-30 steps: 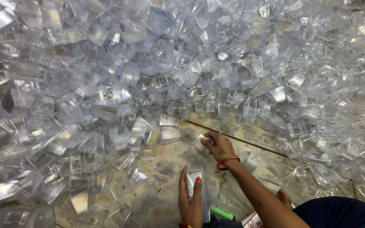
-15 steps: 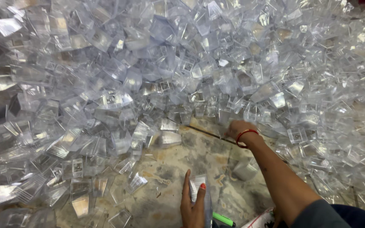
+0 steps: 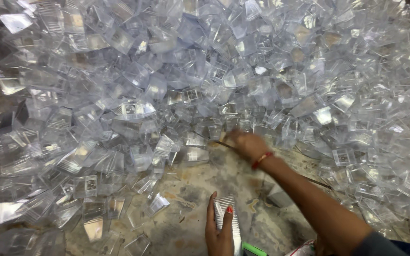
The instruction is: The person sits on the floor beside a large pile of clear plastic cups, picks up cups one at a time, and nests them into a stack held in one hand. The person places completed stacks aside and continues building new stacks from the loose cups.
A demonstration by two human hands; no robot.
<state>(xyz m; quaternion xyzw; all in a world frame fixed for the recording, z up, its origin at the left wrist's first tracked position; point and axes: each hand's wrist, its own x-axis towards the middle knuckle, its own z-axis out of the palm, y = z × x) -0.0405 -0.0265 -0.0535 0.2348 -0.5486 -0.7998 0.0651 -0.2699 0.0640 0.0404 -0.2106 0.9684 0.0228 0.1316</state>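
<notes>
Worn, stained concrete floor (image 3: 191,189) buried under heap of clear plastic box pieces (image 3: 176,95). Stack of clear ribbed plastic pieces (image 3: 228,219) gripped in left hand (image 3: 218,232), near bottom edge. Right hand (image 3: 247,144) blurred at heap edge; grip cannot be told. Single piece best taken, aligned before stacking.

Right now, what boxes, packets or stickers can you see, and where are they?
Clear plastic boxes: small, see-through, heaped across the floor.
Stack of clear boxes: bottom centre, held by the left hand.
Packet corner: bottom edge, white and red.
Right hand: at the heap's edge.
</notes>
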